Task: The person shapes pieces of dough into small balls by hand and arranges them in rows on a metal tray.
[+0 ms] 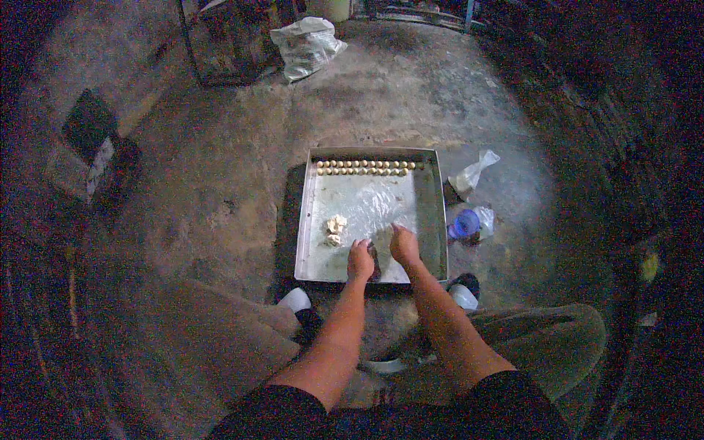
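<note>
A square, shallow metal tray (330, 198) lies on the floor in front of me, with both my hands over its near part. My left hand (360, 259) is closed, its fingers curled down beside a dark brown lump (375, 262); whatever is in them is hidden. To its right my right hand (404, 246) is also closed, with the thumb side up, and its contents do not show. Pale dough lumps (336, 224) lie left of centre in the tray. Two rows of small pale balls (363, 168) line its far side. A shiny clear plastic sheet (378, 202) lies in the middle.
Right of the tray are a blue-purple cup (466, 223) and a white plastic bag (475, 174). A larger white sack (306, 48) stands at the back beside dark furniture (235, 44). A box-like object (77, 165) sits far left. My feet flank the tray's near corners.
</note>
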### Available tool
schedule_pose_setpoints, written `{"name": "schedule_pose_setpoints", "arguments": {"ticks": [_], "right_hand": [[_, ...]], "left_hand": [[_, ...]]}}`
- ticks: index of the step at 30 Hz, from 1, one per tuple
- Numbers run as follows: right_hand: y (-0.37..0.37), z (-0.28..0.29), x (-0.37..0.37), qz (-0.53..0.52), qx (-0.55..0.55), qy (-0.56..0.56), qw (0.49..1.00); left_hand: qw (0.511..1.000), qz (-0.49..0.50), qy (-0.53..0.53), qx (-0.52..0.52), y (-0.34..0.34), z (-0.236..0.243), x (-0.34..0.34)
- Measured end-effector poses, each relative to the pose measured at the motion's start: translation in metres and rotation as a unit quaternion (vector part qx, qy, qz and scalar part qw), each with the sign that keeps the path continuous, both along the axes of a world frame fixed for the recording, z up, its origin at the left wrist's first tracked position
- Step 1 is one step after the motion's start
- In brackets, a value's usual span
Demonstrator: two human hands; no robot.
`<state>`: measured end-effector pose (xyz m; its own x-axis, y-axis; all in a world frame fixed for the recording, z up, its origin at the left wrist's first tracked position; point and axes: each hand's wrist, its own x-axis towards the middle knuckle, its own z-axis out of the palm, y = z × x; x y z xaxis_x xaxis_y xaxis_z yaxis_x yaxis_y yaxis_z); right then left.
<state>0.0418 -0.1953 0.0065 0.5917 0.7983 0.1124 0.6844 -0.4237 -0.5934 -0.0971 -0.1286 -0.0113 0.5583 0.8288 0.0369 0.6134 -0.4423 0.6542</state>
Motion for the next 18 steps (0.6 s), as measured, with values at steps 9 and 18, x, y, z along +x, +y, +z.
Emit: {"name": "schedule_pose_setpoints", "arguments": {"ticks": [9, 18], "right_hand": [[-0.006, 0.011, 0.017, -0.052, -0.077, -0.029, 0.995], [-0.013, -0.029, -0.027, 0.008, -0.018, -0.001, 1.000]], "left_hand": [[0.998, -0.012, 0.034, -0.043, -0.002, -0.002, 0.001], [0.999, -0.028, 0.025, -0.031, 0.001, -0.009, 0.004]]}}
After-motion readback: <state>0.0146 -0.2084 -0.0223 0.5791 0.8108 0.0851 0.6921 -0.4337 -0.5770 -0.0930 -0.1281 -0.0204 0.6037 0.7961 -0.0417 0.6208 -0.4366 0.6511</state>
